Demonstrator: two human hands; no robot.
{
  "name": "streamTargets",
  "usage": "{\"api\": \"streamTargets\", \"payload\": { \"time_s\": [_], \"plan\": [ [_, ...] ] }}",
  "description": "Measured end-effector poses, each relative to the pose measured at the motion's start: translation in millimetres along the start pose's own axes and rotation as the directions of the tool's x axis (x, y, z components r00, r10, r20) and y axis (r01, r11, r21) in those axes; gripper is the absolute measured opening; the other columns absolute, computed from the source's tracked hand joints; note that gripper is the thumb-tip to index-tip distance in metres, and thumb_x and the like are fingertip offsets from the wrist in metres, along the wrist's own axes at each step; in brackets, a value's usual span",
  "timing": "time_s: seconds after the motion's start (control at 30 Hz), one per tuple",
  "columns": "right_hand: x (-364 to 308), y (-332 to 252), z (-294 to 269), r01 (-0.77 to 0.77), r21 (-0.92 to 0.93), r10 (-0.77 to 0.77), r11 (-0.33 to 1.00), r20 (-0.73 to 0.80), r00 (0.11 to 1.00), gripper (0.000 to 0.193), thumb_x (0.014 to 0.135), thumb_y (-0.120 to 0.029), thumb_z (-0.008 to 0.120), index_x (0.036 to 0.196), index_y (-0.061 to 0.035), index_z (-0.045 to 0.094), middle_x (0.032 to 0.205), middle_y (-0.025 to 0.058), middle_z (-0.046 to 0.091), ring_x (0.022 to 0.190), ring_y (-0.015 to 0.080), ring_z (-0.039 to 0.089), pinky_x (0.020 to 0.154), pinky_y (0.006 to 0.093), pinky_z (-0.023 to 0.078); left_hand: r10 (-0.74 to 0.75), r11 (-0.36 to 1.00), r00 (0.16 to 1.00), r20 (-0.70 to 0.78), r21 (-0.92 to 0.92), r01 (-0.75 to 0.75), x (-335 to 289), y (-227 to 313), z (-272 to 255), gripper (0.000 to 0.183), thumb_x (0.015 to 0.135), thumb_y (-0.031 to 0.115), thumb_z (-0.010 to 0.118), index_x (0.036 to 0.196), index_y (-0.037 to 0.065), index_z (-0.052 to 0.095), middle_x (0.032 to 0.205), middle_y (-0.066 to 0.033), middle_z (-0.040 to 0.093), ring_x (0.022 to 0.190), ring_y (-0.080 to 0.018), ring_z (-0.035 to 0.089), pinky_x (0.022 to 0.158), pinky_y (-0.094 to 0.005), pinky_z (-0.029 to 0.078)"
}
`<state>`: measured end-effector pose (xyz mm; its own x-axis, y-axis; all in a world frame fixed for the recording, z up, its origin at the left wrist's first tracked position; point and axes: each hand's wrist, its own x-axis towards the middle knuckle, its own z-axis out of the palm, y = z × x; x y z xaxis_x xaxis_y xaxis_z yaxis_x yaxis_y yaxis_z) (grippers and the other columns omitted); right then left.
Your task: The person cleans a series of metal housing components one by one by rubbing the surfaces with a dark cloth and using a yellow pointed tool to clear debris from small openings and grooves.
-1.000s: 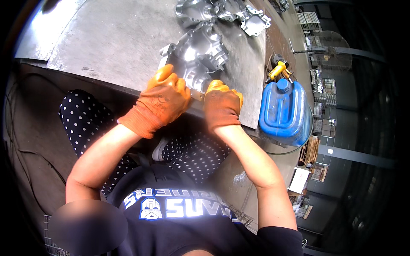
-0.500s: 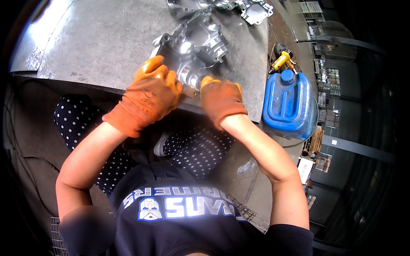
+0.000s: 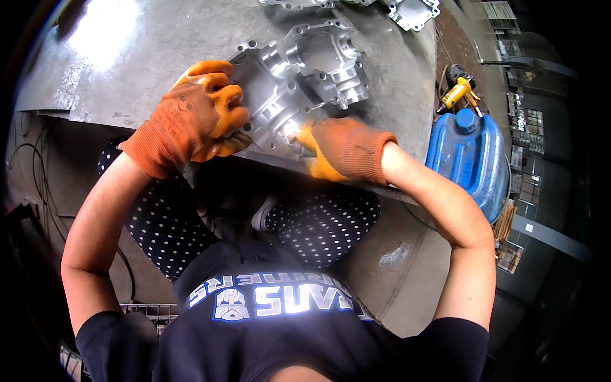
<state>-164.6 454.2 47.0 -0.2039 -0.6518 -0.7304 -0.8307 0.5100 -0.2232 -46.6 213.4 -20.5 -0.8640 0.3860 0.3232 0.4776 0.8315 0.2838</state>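
Observation:
A silvery cast-metal housing (image 3: pixel 261 79) with bolt holes, ribs and round openings lies at the near edge of the metal table. My left hand (image 3: pixel 200 114), in an orange coated work glove, is curled round its left edge, thumb low and fingers over the rim. My right hand (image 3: pixel 340 149), gloved alike, is at the near end, beside a round opening. Its fingers are bent inward and partly smeared by motion. Whatever they may hold is hidden in the palm and against the metal.
More metal castings (image 3: pixel 414 11) lie at the table's far side. Right of the table (image 3: pixel 398 102) stands a blue plastic jerrycan (image 3: pixel 468 153), with a yellow-bodied tool (image 3: pixel 457 94) behind it. Cables (image 3: pixel 38 172) run over the floor at left. My knees are under the table edge.
The view has shifted, moving the table and jerrycan rightward in the picture. My right hand has turned, its wrist now pointing more to the right. My left hand has moved left, farther from the right.

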Motion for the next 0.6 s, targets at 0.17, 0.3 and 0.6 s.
{"api": "streamTargets", "payload": {
  "time_s": [0.17,0.3,0.6],
  "plan": [
    [2,11,-4,0.257,0.012,-0.255,0.966,-0.094,0.962,0.031,0.086,-0.021,0.068,0.110,-0.0011,0.067,0.097,0.0244,0.071,0.089,0.0402,0.071,0.077,0.0457,0.056,0.102,0.995,0.994,-0.040,0.006,-0.102,3,-7,-5,0.034,0.071,0.038,0.081,0.094,0.015,0.070,0.093,-0.0037,0.063,0.104,-0.0287,0.064,0.108,-0.0472,0.046],
    [5,20,-2,0.319,0.204,-0.300,0.926,-0.120,0.946,0.034,0.085,-0.022,0.068,0.112,-0.0009,0.067,0.095,0.0253,0.071,0.089,0.0413,0.070,0.079,0.0462,0.056,0.149,0.988,0.989,-0.002,0.029,-0.149,3,-14,-2,0.039,0.071,0.038,0.079,0.101,0.014,0.071,0.096,-0.0048,0.062,0.109,-0.0345,0.061,0.103,-0.0503,0.047],
    [-7,-28,21,-0.167,-0.046,0.151,0.985,-0.245,0.958,0.021,0.089,-0.020,0.064,0.100,-0.0038,0.068,0.087,0.0192,0.073,0.081,0.0366,0.073,0.071,0.0462,0.056,0.132,0.990,0.991,-0.005,0.053,-0.131,-2,-15,5,0.045,0.065,0.038,0.078,0.103,0.015,0.073,0.099,-0.0045,0.063,0.111,-0.0356,0.058,0.102,-0.0507,0.046]
  ]
}}
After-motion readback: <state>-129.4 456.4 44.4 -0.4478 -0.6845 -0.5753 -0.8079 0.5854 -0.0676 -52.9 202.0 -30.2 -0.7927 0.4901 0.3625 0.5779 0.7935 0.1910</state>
